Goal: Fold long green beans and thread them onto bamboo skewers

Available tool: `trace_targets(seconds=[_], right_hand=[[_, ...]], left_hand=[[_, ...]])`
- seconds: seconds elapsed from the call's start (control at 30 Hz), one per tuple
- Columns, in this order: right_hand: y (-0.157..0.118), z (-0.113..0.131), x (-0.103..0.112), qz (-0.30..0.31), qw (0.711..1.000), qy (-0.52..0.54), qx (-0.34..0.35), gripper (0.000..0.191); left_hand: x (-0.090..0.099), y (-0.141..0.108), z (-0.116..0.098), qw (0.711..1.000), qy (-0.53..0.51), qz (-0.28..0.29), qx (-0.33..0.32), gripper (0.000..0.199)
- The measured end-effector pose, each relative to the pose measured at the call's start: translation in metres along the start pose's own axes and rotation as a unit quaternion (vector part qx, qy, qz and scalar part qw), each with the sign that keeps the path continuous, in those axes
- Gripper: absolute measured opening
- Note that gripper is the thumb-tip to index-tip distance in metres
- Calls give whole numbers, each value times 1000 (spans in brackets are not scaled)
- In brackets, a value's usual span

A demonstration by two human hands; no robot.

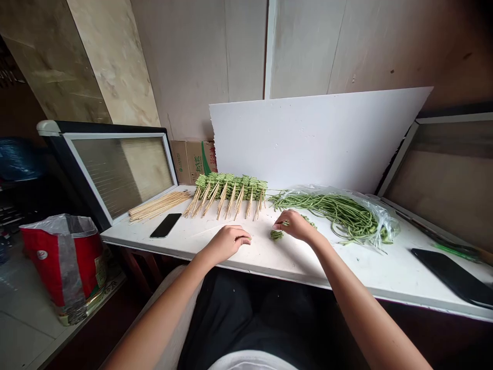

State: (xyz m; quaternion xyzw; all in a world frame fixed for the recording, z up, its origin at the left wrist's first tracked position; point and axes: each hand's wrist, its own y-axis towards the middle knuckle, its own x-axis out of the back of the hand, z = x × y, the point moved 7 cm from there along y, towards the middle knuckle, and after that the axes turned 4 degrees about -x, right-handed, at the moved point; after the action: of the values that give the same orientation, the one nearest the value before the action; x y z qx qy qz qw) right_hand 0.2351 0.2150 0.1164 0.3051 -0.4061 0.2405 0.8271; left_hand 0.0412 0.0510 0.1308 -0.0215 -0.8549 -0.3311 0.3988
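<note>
My right hand (296,225) is closed over a small pile of cut long bean pieces (276,235), with green showing at its fingertips; the palm covers part of the pile. To its left, my left hand (230,242) hovers low above the white table with thumb and fingers pressed together; what it holds, if anything, is too small to make out. Beyond both hands stands a stacked row of skewered bean pieces (231,186), their bamboo stick ends (222,200) pointing toward me. Uncut long beans (339,210) lie heaped on a clear plastic bag (387,226) at the right.
Loose bamboo skewers (159,204) and a phone (166,225) lie on the left of the table (246,262). A larger black device (454,275) rests at the right edge. Behind are a white board (316,139) and a carton (192,159). A red bag (61,262) stands lower left.
</note>
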Motion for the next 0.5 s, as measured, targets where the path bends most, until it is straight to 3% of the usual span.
trace_targets(seconds=[0.2, 0.5], right_hand=[[0, -10, -30, 37, 998, -38, 14, 16], [0, -14, -32, 59, 998, -25, -13, 17]], left_hand=[[-7, -1, 2, 1000, -10, 6, 1, 15], [-7, -3, 11, 999, -32, 1, 28, 16]])
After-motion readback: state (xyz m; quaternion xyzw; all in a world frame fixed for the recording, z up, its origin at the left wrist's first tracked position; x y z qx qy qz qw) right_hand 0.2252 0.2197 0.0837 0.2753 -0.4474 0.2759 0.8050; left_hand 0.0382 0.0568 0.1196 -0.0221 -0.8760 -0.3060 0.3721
